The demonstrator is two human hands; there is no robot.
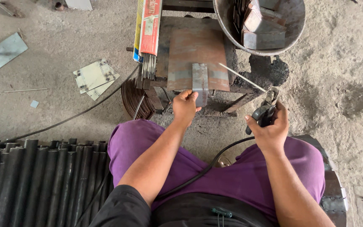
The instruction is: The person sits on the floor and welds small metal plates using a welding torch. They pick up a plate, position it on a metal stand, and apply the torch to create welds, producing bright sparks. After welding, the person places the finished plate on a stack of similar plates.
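While the left hand (184,107) pinches the near end of a small grey steel piece (200,82), pinning it flat at the near edge of the rusty plate (194,52) on the tabletop (164,46), the right hand (269,130) is clenched around an electrode holder (265,110), its welding rod (241,77) angled toward the piece, cable (206,168) trailing over the lap; spare rods (148,67) stick out of their packet at the tabletop's left edge, within reach; metal bowl (293,25) of scrap far right corner
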